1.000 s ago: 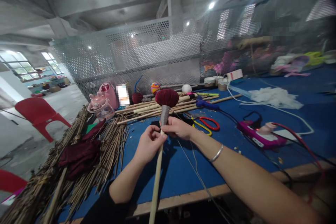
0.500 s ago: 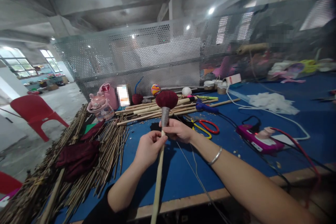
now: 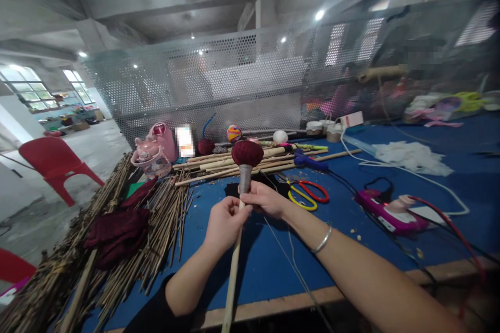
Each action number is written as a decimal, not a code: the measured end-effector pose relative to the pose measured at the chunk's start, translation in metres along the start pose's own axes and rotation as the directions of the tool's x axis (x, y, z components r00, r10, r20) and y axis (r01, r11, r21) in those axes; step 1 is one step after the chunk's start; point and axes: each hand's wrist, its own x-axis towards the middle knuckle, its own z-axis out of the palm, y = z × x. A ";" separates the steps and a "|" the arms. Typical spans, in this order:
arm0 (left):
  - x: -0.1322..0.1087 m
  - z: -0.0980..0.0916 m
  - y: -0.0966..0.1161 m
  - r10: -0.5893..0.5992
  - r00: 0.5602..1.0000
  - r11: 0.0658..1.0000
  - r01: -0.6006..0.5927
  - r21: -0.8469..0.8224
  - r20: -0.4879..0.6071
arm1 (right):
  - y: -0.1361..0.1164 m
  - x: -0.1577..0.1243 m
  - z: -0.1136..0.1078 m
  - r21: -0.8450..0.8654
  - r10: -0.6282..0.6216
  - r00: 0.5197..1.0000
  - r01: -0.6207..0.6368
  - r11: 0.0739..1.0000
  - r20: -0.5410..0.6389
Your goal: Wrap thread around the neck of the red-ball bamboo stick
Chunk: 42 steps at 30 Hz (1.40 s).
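A pale wooden stick (image 3: 233, 276) stands tilted over the table's front edge, topped by a dark red cloth-covered head (image 3: 247, 153). Grey wire (image 3: 245, 178) is wound around the neck below that head. My left hand (image 3: 225, 222) pinches the stick just under the winding, fingers closed. Against the lower end of the winding, my right hand (image 3: 265, 200) is closed on the neck from the right. Loose strands of wire (image 3: 299, 270) hang from near my right hand down past the table edge.
Bundles of thin twigs (image 3: 156, 229) and dark red cloth (image 3: 117, 234) lie left. Behind are wooden sticks (image 3: 219, 165), a pink basket (image 3: 154, 164) and a white ball (image 3: 280, 137). Red-and-yellow scissors (image 3: 308, 195), a blue glue gun (image 3: 310, 161) and a purple power strip (image 3: 390, 213) lie right.
The view has shifted slightly. Both hands remain on the stick and its neck, with only small finger movements, and the red head looks tilted a little differently.
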 end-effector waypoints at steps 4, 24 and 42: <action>-0.002 0.003 0.006 -0.134 0.984 0.975 0.151 -0.161 0.115 | -0.009 -0.004 -0.001 0.000 0.018 1.000 -0.018 1.000 -0.012; 0.003 -0.001 0.002 -0.145 0.983 0.989 0.148 -0.016 0.116 | -0.003 -0.004 -0.008 0.071 0.100 0.995 -0.099 0.993 -0.019; 0.006 -0.008 -0.005 -0.098 0.995 0.994 0.098 -0.053 -0.003 | -0.008 -0.003 0.004 0.101 0.007 0.998 0.000 0.995 -0.069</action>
